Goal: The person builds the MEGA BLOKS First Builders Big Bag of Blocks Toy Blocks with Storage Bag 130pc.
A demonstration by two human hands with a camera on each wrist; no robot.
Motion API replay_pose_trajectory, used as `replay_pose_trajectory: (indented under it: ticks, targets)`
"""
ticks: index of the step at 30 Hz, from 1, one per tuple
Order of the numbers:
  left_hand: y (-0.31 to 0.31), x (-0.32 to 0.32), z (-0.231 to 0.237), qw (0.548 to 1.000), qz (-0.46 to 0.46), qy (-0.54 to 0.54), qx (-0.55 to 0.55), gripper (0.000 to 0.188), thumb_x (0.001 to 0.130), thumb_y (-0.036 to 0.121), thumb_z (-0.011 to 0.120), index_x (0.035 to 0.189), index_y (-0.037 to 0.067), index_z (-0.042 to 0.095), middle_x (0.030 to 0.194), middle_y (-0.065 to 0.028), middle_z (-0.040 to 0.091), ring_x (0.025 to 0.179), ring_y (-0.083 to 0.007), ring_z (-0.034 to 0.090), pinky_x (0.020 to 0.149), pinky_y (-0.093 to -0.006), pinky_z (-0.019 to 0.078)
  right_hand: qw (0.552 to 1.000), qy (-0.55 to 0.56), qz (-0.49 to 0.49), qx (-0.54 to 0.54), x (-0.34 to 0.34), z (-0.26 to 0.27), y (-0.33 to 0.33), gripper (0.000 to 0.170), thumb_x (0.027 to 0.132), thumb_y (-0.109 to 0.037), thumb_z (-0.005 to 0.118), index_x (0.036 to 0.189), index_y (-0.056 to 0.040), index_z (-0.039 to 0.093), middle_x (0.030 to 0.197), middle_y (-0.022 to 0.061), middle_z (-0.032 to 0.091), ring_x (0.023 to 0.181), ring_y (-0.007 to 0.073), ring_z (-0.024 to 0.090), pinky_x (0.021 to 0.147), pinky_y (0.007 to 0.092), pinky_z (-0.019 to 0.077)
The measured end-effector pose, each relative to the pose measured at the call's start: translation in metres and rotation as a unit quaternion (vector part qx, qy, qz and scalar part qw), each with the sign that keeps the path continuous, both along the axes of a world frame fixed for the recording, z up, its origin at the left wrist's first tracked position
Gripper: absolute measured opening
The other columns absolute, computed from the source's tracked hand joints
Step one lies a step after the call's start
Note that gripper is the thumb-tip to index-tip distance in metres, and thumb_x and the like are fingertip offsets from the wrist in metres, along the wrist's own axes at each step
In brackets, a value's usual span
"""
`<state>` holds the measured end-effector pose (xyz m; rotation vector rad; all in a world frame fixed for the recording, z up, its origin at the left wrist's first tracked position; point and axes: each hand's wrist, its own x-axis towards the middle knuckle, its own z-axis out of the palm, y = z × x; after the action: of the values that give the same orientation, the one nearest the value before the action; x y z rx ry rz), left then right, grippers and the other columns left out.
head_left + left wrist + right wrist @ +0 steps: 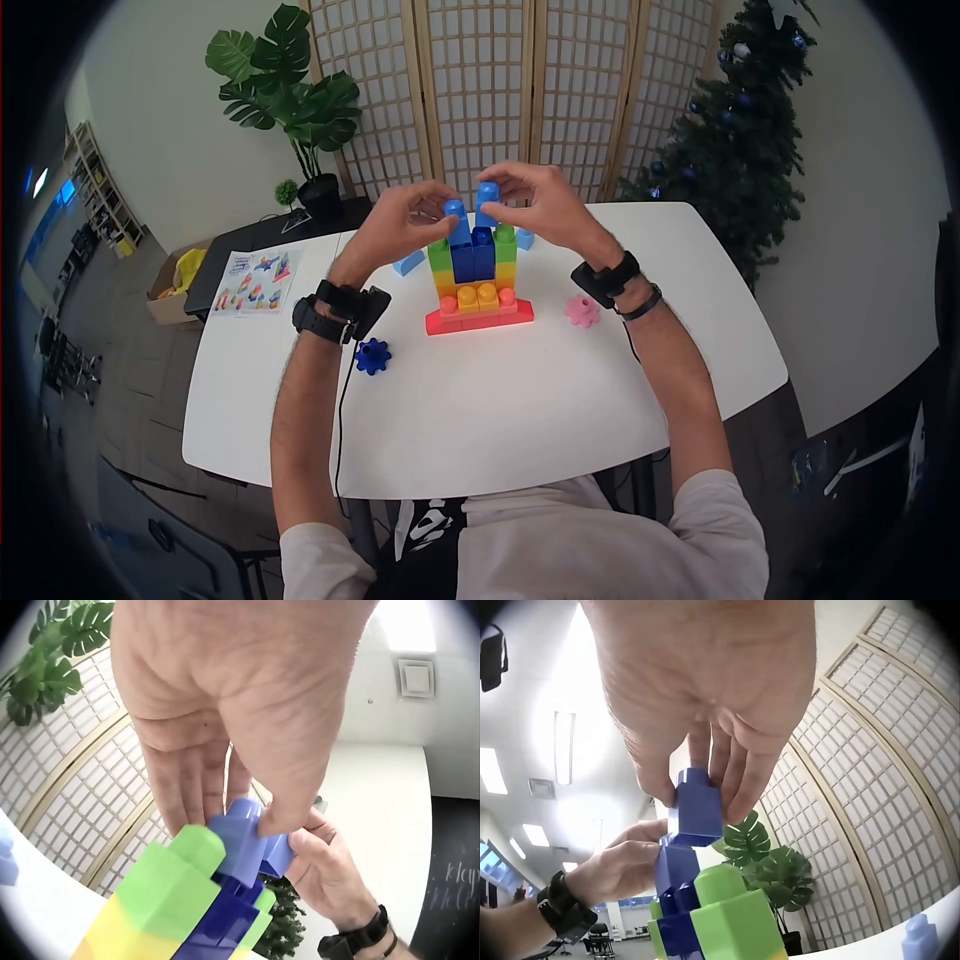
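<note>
A tower of building blocks stands on a red base [480,320], with yellow and green blocks at its sides and dark blue blocks [473,262] between them. My left hand [405,222] pinches a light blue block [241,844] at the top of the dark blue ones, on the left. Thumb and fingers of my right hand [548,207] grip a second light blue block [696,813]. In the right wrist view that block sits higher than the left one, its flat underside showing. A green block [739,919] stands just below it, at the tower's corner.
On the white table [500,420] lie a dark blue gear piece [373,356], a pink gear piece [582,311] and loose light blue blocks [408,263] behind the tower. A printed picture sheet [255,284] lies at the left. A cable runs from the left wrist.
</note>
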<state>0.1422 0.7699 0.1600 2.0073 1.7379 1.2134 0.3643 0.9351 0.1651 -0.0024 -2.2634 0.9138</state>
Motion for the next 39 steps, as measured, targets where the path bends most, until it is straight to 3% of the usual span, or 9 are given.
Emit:
replay_pose_trajectory:
  ticks: [6, 21, 27, 30, 32, 34, 36, 37, 39]
  targets:
    - [-0.008, 0.003, -0.012, 0.999, -0.028, -0.038, -0.007, 0.040, 0.095, 0.010, 0.084, 0.130, 0.001, 0.066, 0.112, -0.0089, 0.077, 0.106, -0.0163, 0.075, 0.100, -0.0356, 0.0609, 0.998, -0.047, 0.028, 0.004, -0.004, -0.020, -0.009, 0.038, 0.094, -0.015, 0.082, 0.128, -0.0017, 0.070, 0.111, 0.0141, 0.079, 0.110, 0.0252, 0.078, 0.105, 0.0401, 0.0603]
    - [-0.003, 0.006, -0.027, 0.999, -0.035, -0.028, -0.014, 0.049, 0.091, 0.009, 0.087, 0.134, 0.002, 0.064, 0.116, -0.0080, 0.075, 0.113, -0.0169, 0.073, 0.100, -0.0348, 0.0600, 0.997, -0.062, 0.036, 0.015, -0.006, -0.030, -0.009, 0.048, 0.092, -0.016, 0.086, 0.132, -0.0053, 0.061, 0.119, 0.0106, 0.076, 0.116, 0.0238, 0.074, 0.107, 0.0416, 0.0584]
    - [-0.009, 0.013, -0.015, 0.998, 0.014, 0.013, -0.056, 0.068, 0.089, 0.014, 0.091, 0.146, 0.004, 0.055, 0.123, -0.0106, 0.074, 0.118, -0.0221, 0.071, 0.107, -0.0439, 0.0571, 0.994, -0.081, 0.070, -0.011, -0.004, -0.019, -0.010, 0.045, 0.097, -0.020, 0.084, 0.134, -0.0057, 0.062, 0.121, 0.0102, 0.076, 0.117, 0.0253, 0.074, 0.107, 0.0400, 0.0576]
    - [-0.008, -0.001, -0.023, 0.999, -0.005, -0.024, -0.021, 0.075, 0.097, 0.024, 0.084, 0.158, 0.007, 0.044, 0.137, -0.0154, 0.069, 0.127, -0.0270, 0.067, 0.111, -0.0470, 0.0543, 0.993, -0.011, 0.048, -0.104, -0.010, -0.018, 0.007, 0.043, 0.103, -0.024, 0.078, 0.139, -0.0065, 0.062, 0.126, 0.0123, 0.075, 0.120, 0.0246, 0.072, 0.107, 0.0389, 0.0570]
    - [-0.003, -0.024, -0.032, 0.990, 0.007, -0.142, 0.008, 0.072, 0.107, 0.033, 0.072, 0.165, 0.010, 0.036, 0.148, -0.0195, 0.062, 0.135, -0.0306, 0.063, 0.112, -0.0459, 0.0538, 0.991, 0.006, 0.032, -0.132, -0.016, -0.028, 0.037, 0.046, 0.102, -0.024, 0.078, 0.141, -0.0050, 0.062, 0.127, 0.0137, 0.074, 0.120, 0.0242, 0.072, 0.104, 0.0394, 0.0581]
    - [-0.006, -0.038, -0.039, 0.984, 0.015, -0.176, 0.011, 0.063, 0.112, 0.037, 0.062, 0.163, 0.007, 0.039, 0.150, -0.0211, 0.061, 0.136, -0.0313, 0.062, 0.112, -0.0448, 0.0537, 0.987, 0.022, 0.015, -0.161, -0.015, -0.047, 0.060, 0.049, 0.101, -0.024, 0.078, 0.143, -0.0034, 0.062, 0.128, 0.0151, 0.073, 0.120, 0.0238, 0.071, 0.101, 0.0399, 0.0591]
    - [-0.005, -0.058, -0.052, 0.992, 0.105, -0.075, -0.015, 0.059, 0.111, 0.034, 0.064, 0.160, 0.006, 0.044, 0.152, -0.0209, 0.059, 0.135, -0.0315, 0.063, 0.110, -0.0436, 0.0544, 0.989, -0.099, -0.106, -0.004, -0.010, -0.067, 0.076, 0.046, 0.102, -0.021, 0.073, 0.142, -0.0015, 0.062, 0.138, 0.0166, 0.069, 0.124, 0.0294, 0.070, 0.106, 0.0425, 0.0565]
    - [-0.004, -0.067, -0.061, 0.991, 0.106, -0.075, -0.014, 0.059, 0.111, 0.034, 0.064, 0.160, 0.006, 0.044, 0.152, -0.0209, 0.059, 0.135, -0.0315, 0.063, 0.110, -0.0436, 0.0544, 0.990, -0.099, -0.106, -0.003, -0.010, -0.087, 0.088, 0.046, 0.102, -0.021, 0.073, 0.142, -0.0015, 0.062, 0.138, 0.0166, 0.069, 0.124, 0.0294, 0.070, 0.106, 0.0425, 0.0565]
    - [-0.005, -0.085, -0.087, 0.994, 0.109, -0.016, 0.006, 0.058, 0.107, 0.029, 0.071, 0.155, 0.004, 0.051, 0.147, -0.0199, 0.065, 0.132, -0.0343, 0.066, 0.106, -0.0444, 0.0567, 0.973, -0.090, -0.139, 0.159, -0.011, -0.131, 0.107, 0.047, 0.100, -0.016, 0.070, 0.143, -0.0011, 0.062, 0.143, 0.0187, 0.066, 0.129, 0.0362, 0.066, 0.111, 0.0446, 0.0525]
